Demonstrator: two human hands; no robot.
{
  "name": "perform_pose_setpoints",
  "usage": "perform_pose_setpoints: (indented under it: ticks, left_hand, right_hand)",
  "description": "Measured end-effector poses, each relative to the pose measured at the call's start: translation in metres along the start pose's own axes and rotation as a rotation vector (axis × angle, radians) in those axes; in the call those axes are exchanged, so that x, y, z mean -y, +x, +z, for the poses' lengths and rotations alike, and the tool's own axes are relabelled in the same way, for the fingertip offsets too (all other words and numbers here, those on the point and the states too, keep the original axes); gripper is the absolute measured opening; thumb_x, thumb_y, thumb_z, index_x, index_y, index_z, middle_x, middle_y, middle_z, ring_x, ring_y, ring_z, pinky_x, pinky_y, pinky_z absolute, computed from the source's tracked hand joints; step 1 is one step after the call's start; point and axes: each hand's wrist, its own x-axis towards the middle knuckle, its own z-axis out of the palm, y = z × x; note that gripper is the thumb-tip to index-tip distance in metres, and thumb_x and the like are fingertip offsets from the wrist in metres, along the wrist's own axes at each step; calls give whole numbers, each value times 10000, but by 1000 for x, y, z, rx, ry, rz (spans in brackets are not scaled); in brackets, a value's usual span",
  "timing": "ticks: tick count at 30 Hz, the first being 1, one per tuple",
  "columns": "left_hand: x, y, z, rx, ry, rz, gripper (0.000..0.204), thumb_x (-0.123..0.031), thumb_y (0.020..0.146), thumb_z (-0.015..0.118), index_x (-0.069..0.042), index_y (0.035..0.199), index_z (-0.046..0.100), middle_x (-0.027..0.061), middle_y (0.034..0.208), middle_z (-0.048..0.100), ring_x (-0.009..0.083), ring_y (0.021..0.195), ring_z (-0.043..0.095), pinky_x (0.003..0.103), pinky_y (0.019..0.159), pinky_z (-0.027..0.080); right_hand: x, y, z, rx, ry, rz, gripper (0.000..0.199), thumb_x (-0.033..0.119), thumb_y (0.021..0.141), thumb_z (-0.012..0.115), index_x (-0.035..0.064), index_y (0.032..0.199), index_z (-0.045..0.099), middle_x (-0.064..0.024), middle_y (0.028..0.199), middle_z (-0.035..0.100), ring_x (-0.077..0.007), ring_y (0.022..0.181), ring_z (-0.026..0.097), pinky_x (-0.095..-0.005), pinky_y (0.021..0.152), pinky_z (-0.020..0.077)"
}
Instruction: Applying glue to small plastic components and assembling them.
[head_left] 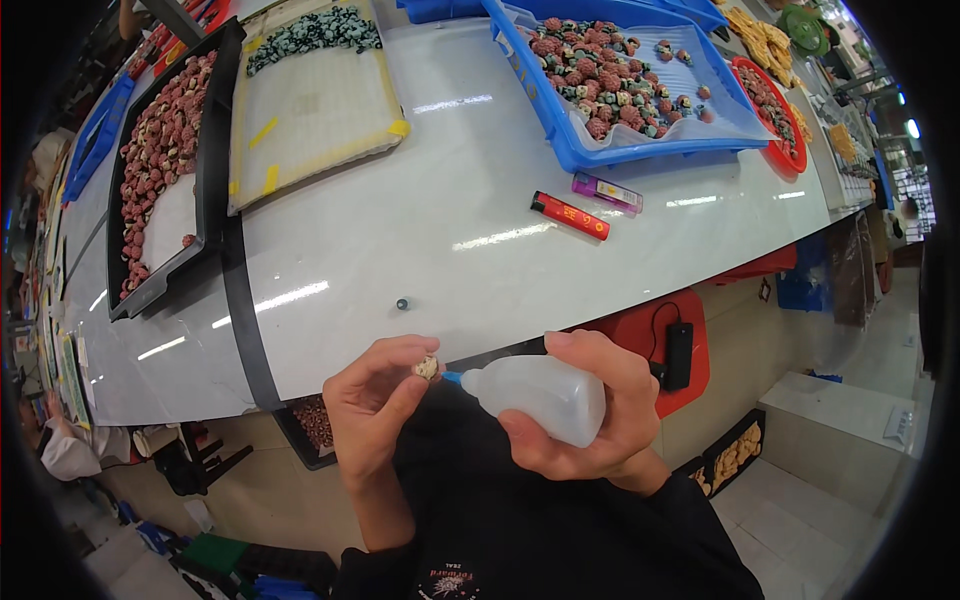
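In the head view, taking clock directions from its middle, my left hand [365, 400] at half past seven pinches a small, cream, knobbly round piece [428, 367] between thumb and fingers, and my right hand [632, 410] at four o'clock grasps a translucent white, soft-looking plastic bottle [540, 395]. Its thin blue tip [453, 378] reaches this piece; whether any liquid is out, I cannot tell. I judge this one piece is half-way: one small, dark, round bead [403, 304] lies apart at nine o'clock, on the glossy white table [340, 240]. Much seems left: the black rectangular tray [207, 215] at ten holds many rough, pink-and-cream lumps, and the yellow-taped board [310, 140] at eleven carries shiny mint-and-black bits. At one o'clock, the blue plastic tray [560, 152] holds bumpy pink balls with mint-and-dark parts among them, perhaps already done.
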Motion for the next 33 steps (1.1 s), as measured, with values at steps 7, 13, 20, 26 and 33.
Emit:
perform_pose_setpoints:
  ticks: [7, 13, 20, 26, 33]
  left_hand:
    - [3, -3, -5, -12, -25, 0, 217, 5, 811, 631, 66, 1018, 608, 204, 1066, 600, 211, 851, 620, 315, 794, 499]
    - [5, -4, -6, -32, -22, -13, 251, -71, 811, 667, 51, 1020, 602, 208, 1060, 600, 219, 833, 612, 320, 783, 485]
    - [8, -5, -8, -44, -30, -12, 263, -81, 812, 668, 53, 1025, 594, 206, 1063, 594, 216, 835, 609, 320, 778, 487]
    - [9, -6, -12, -48, -39, -25, 242, -64, 837, 622, 54, 1042, 574, 208, 1090, 575, 201, 826, 607, 308, 763, 498]
    - [7, -6, -23, -144, -154, -6, 233, -83, 874, 576, 49, 1064, 554, 182, 1091, 568, 187, 808, 596, 298, 743, 498]
  right_hand:
    - [5, -2, 1, 38, -52, -20, 545, 140, 656, 767, -47, 1101, 513, -136, 923, 602, -191, 583, 596, -259, 483, 477]
    - [6, -5, 0, 85, -122, -23, 546, 203, 685, 754, -46, 1094, 492, -135, 969, 548, -168, 635, 598, -242, 505, 488]
    - [2, -2, 7, -31, -6, -39, 568, 87, 643, 781, -64, 1117, 506, -145, 895, 638, -202, 514, 576, -263, 433, 448]
    - [2, -9, 4, 1, -9, 51, 555, 97, 662, 780, -68, 1109, 497, -160, 929, 631, -222, 583, 628, -267, 505, 508]
    - [-25, -19, 9, -177, 320, 532, 441, 113, 760, 689, 15, 1078, 400, -70, 893, 541, -105, 799, 535, -215, 706, 432]
